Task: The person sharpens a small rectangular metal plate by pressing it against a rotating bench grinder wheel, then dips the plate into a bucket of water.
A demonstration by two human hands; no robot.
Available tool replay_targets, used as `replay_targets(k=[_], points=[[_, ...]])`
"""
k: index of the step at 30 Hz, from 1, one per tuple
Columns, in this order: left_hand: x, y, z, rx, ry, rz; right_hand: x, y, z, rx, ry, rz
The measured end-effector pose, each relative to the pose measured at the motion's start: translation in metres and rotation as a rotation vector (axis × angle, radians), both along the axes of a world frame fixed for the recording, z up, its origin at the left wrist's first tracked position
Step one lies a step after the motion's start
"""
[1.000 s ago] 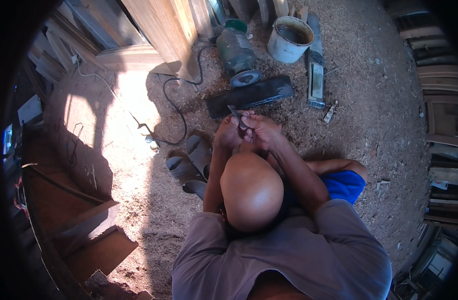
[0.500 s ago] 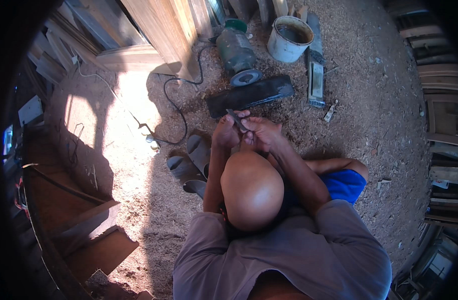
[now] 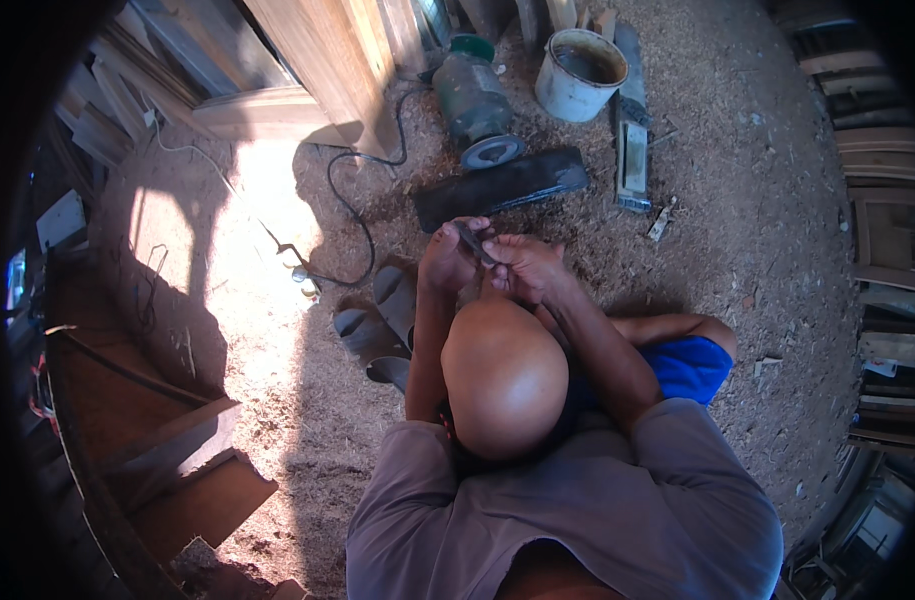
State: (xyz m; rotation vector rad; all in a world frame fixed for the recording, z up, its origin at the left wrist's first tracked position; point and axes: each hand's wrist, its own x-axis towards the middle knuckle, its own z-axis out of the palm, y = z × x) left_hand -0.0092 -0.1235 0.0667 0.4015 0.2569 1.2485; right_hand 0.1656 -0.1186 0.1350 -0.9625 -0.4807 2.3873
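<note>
Above my raised knee (image 3: 504, 380), my left hand (image 3: 449, 260) and my right hand (image 3: 529, 268) meet on a small, dark, flat piece (image 3: 474, 243). It looks like a short metal blade, but its exact kind is too small to tell. The piece slants from upper left to lower right, with the fingers of both hands closed on it. Just beyond the hands lies a long black block (image 3: 502, 187) with a wet-looking top. Behind that rests a green bench grinder (image 3: 471, 100) with a grey disc (image 3: 492, 151) facing me.
A white bucket (image 3: 567, 98) of murky liquid stands at the back, beside a narrow stone in a holder (image 3: 632, 165). A black cord (image 3: 352, 215) curves across the ground at left. Grey sandals (image 3: 362, 335) lie left of my knee. Wooden boards (image 3: 317, 60) lean at the back left.
My left hand has shifted slightly, its fingers reaching up a little along the dark piece. The piece has turned and moved slightly down between the hands.
</note>
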Motion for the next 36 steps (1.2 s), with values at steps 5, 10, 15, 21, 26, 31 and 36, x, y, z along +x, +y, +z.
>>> replay_targets(k=[5,10,15,21,26,31,36], points=[[0.003,0.000,0.006,-0.027,0.035,0.020,0.003,0.001,0.002,-0.006,-0.003,-0.007],[0.008,0.005,0.031,-0.124,0.074,0.036,0.006,0.006,-0.006,0.171,-0.111,-0.119],[0.011,0.008,0.039,-0.148,0.299,0.125,0.009,0.008,-0.003,0.343,-0.240,-0.136],[0.025,0.007,0.052,-0.119,0.522,0.189,0.014,0.011,0.000,0.325,-0.148,-0.223],[0.036,0.005,0.073,-0.002,0.805,0.073,0.028,0.020,0.019,0.326,-0.113,-0.346],[0.047,0.016,0.089,0.160,0.670,-0.095,0.044,0.023,0.046,0.268,-0.083,-0.468],[0.072,0.040,0.124,0.307,0.619,-0.192,0.067,0.020,0.058,0.203,0.146,-0.477]])
